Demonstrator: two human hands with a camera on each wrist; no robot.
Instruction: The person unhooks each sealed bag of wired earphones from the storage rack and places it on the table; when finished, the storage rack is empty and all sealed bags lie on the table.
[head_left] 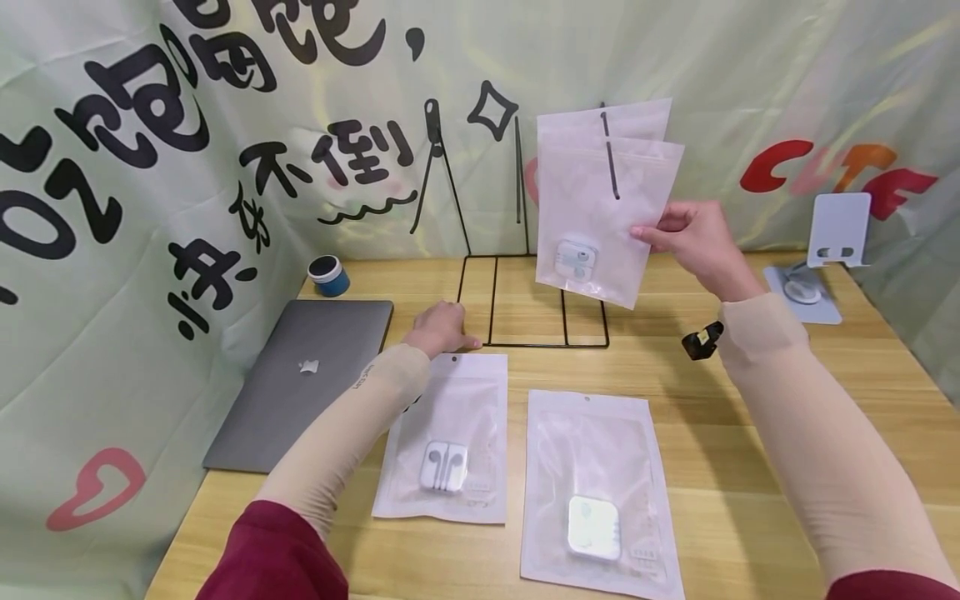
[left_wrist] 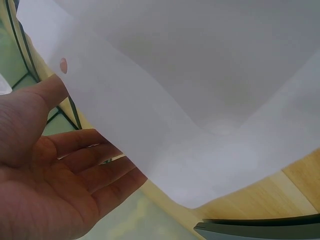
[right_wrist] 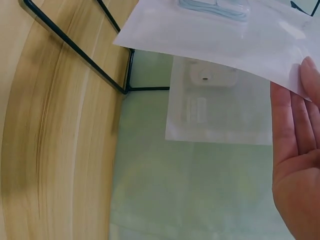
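Note:
My right hand (head_left: 693,242) pinches the right edge of a white pouch (head_left: 592,204) with earphones, thumb in front and fingers behind; in the right wrist view the hand (right_wrist: 300,145) holds the pouch (right_wrist: 200,45) likewise. Another pouch (head_left: 645,121) is behind it, and a black rack prong (head_left: 612,167) shows in front of both. My left hand (head_left: 441,327) is at the rack's front left corner, beside the top of a flat pouch (head_left: 483,417). Fingers extended, the left hand (left_wrist: 75,175) lies partly behind a pouch (left_wrist: 165,125) in the left wrist view. One more pouch (head_left: 551,450) lies flat to the right.
The black wire rack (head_left: 551,344) stands at the table's back, with other prongs on its left. A grey laptop (head_left: 300,383) and blue-and-black jar (head_left: 328,277) are at left. At right are a small black object (head_left: 701,342) and a white stand (head_left: 838,227). Printed cloth hangs behind.

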